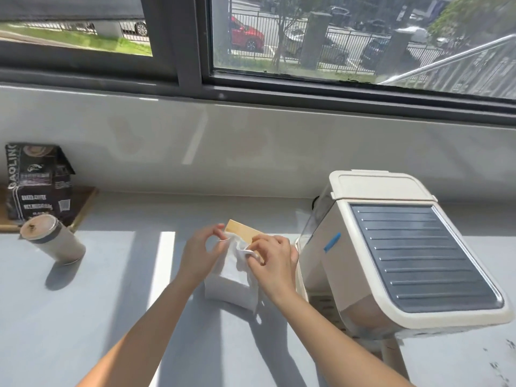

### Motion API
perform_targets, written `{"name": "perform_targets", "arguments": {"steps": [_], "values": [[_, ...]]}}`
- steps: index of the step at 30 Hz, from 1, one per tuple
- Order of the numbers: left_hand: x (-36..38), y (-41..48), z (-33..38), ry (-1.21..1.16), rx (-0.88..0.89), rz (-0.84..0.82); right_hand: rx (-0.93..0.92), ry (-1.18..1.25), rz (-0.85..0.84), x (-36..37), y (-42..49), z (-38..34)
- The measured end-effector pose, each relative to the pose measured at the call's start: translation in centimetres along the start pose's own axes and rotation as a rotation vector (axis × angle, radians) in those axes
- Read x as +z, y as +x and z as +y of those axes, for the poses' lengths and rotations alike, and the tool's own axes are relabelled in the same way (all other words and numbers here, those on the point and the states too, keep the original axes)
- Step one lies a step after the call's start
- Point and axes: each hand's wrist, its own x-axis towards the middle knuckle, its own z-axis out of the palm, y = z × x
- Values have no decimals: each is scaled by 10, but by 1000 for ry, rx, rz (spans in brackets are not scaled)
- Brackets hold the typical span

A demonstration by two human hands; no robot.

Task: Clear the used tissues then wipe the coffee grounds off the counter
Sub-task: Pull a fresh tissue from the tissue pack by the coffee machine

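Observation:
A white tissue box [227,286] with a wooden lid [242,231] stands on the grey counter [97,317] in the middle. A white tissue [238,251] sticks up from its top. My right hand [275,263] pinches this tissue at its right side. My left hand [199,252] holds the tissue's upper left edge between thumb and fingertips. Dark coffee grounds [499,367] speckle the counter at the far right bottom.
A cream coffee machine [391,252] with a dark slatted top stands just right of the box. A beige cup [53,238] leans at the left, in front of a black coffee bag [36,182] on a wooden tray [83,208]. A window runs along the back.

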Motion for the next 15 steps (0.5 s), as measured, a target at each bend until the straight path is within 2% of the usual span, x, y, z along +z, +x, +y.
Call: {"name": "perform_targets", "arguments": {"steps": [5, 8, 15], "values": [[13, -2, -5, 145, 126, 11, 60, 112, -74, 7, 0, 3], [19, 1, -8, 135, 32, -22, 114, 155, -83, 7, 3, 3], [25, 12, -7, 37, -70, -10, 157, 191, -103, 10, 5, 5]]}}
